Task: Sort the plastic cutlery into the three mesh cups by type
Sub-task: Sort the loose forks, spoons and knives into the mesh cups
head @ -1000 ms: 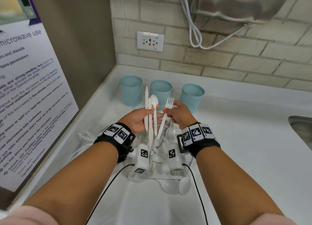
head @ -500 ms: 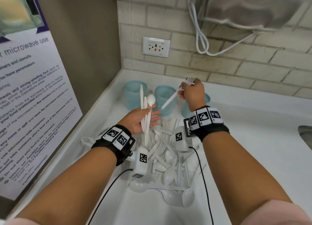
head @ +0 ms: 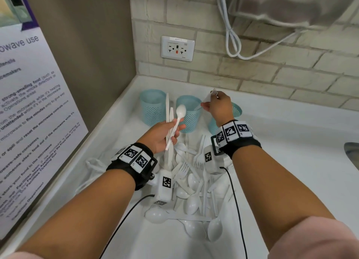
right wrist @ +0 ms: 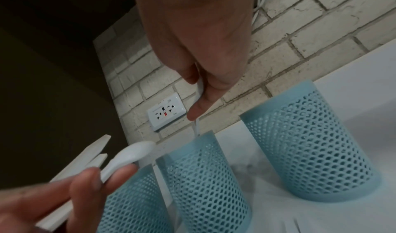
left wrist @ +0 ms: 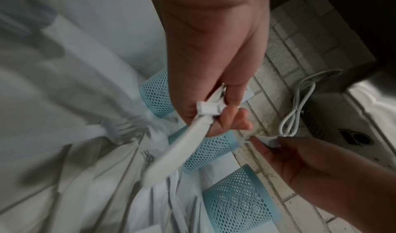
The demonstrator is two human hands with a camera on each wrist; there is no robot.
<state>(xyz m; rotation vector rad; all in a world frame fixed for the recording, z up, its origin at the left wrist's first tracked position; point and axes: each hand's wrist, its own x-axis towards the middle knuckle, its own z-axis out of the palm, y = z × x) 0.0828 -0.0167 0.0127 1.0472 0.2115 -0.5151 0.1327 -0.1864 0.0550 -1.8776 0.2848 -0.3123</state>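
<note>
Three blue mesh cups stand in a row at the back: left cup (head: 152,108), middle cup (head: 189,113), and right cup (head: 236,110), which is partly hidden by my wrist. My right hand (head: 215,103) pinches a white fork (head: 213,92) with its tines up. Its handle (right wrist: 198,125) points down at the middle cup's rim (right wrist: 203,135). My left hand (head: 174,131) grips two white knives (head: 168,113) and a spoon (head: 180,111) upright in front of the left and middle cups. A pile of white cutlery (head: 194,181) lies on the counter below my wrists.
The white counter (head: 291,161) meets a brick wall with an outlet (head: 177,48) and a looped white cable (head: 231,44). A poster (head: 29,103) covers the left wall. A sink edge (head: 352,153) shows at the far right. An appliance (head: 291,4) hangs overhead.
My right hand carried the fork away from my left hand, up and back over the cups, and its handle now points down at the middle cup. The left hand kept its knives and spoon.
</note>
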